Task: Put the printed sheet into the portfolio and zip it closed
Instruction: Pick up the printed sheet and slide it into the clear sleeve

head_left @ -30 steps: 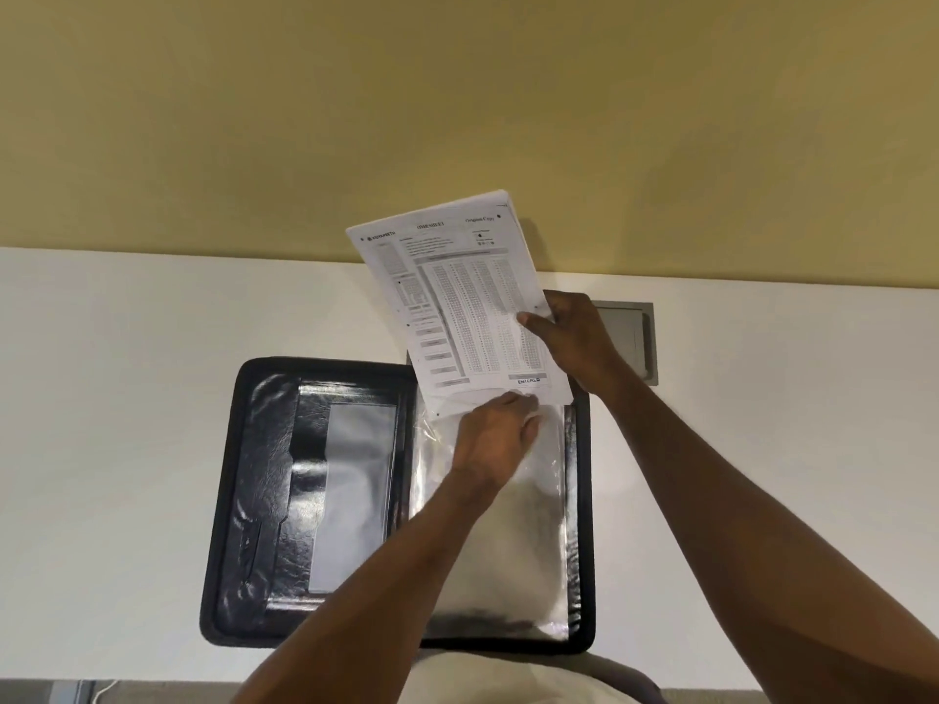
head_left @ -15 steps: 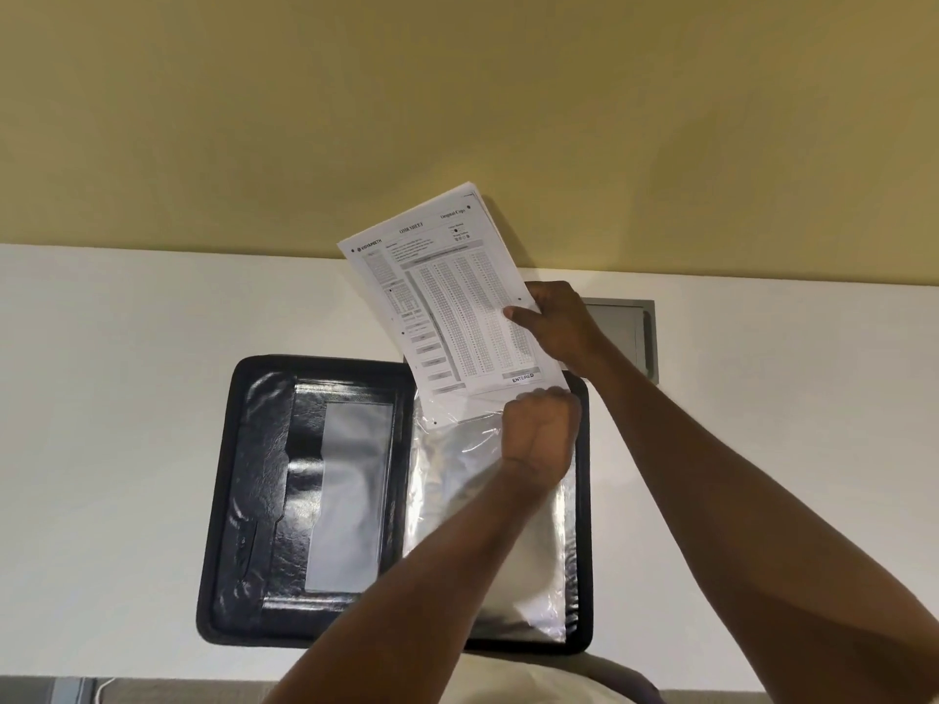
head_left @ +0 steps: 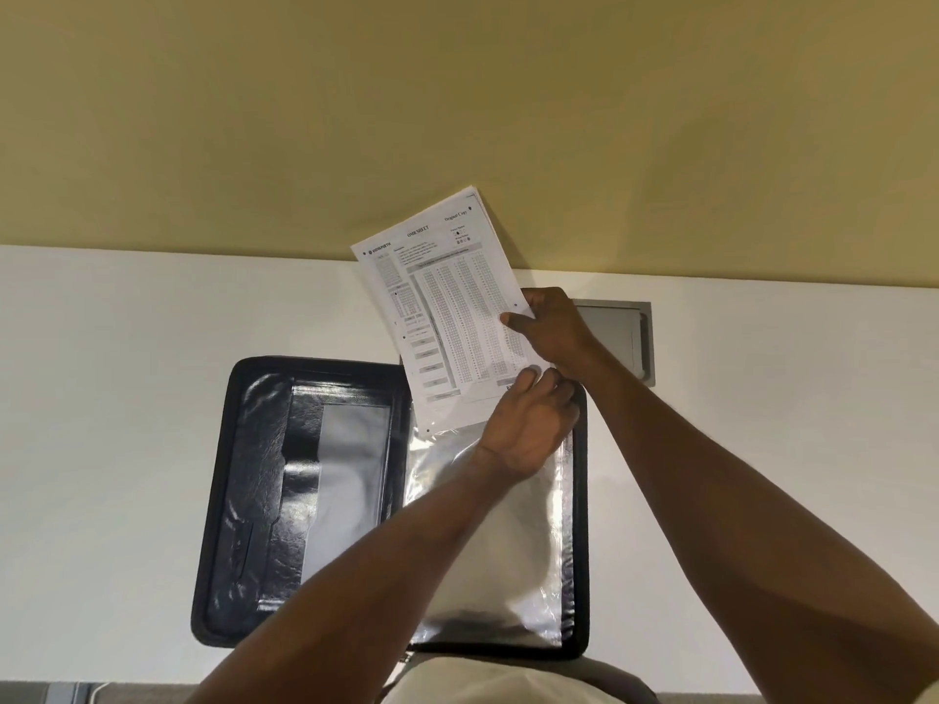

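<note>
I see the yellow wall [head_left: 457,94] filling the top of my view, with the white tabletop [head_left: 101,424] running beneath it. The black portfolio [head_left: 254,500] lies open flat on the tabletop, and I take it as my landmark. Its left half shows a glossy black inner flap with a pale rectangular panel. Its right half carries a clear plastic sleeve [head_left: 508,566], shiny and a little wrinkled, reaching down to the portfolio's near edge.

Just beyond the portfolio's far right corner, a grey hatch plate [head_left: 620,337] sits flush in the tabletop.

The printed sheet [head_left: 447,307] is held up above the portfolio's far edge, over the right half, tilted so its top leans away to the right toward the wall. Its lower edge meets the top of the sleeve; I cannot tell whether any of it has gone inside.

My right hand [head_left: 554,332] is above the portfolio's far right corner, closed in a pinch on the sheet's right edge, thumb on the printed face. My left hand [head_left: 528,429] is over the upper part of the right half, fingers curled at the sheet's lower right corner where it meets the sleeve mouth. Whether it grips the paper, the sleeve or both, I cannot tell.
</note>
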Tool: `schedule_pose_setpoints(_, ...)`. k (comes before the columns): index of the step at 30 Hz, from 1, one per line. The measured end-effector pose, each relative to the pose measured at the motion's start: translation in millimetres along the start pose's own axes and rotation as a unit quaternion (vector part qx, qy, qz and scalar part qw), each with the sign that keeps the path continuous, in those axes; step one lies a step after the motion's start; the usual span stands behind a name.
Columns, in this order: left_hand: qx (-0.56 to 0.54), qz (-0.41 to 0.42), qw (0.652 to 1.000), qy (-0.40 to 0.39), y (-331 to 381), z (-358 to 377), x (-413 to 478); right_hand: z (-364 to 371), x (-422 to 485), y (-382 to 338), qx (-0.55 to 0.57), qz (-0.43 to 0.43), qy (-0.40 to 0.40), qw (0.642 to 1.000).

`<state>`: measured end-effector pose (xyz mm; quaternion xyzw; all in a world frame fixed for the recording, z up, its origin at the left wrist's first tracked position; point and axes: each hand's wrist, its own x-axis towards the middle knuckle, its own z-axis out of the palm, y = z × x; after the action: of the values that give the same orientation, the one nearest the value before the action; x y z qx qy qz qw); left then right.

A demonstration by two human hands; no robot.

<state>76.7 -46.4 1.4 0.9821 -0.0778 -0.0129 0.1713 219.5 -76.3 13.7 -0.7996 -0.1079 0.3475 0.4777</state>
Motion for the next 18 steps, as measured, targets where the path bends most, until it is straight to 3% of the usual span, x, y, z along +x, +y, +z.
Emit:
schedule_pose_setpoints(7,0.101,0.092,0.99,0.026,-14,-1,2,-3,2,6,0.001,0.013,-0.007,1.0)
schedule_pose_setpoints(18,0.076,0.078,0.994,0.003,-19,5,-8,-6,4,15,-0.008,0.001,-0.025,1.0)
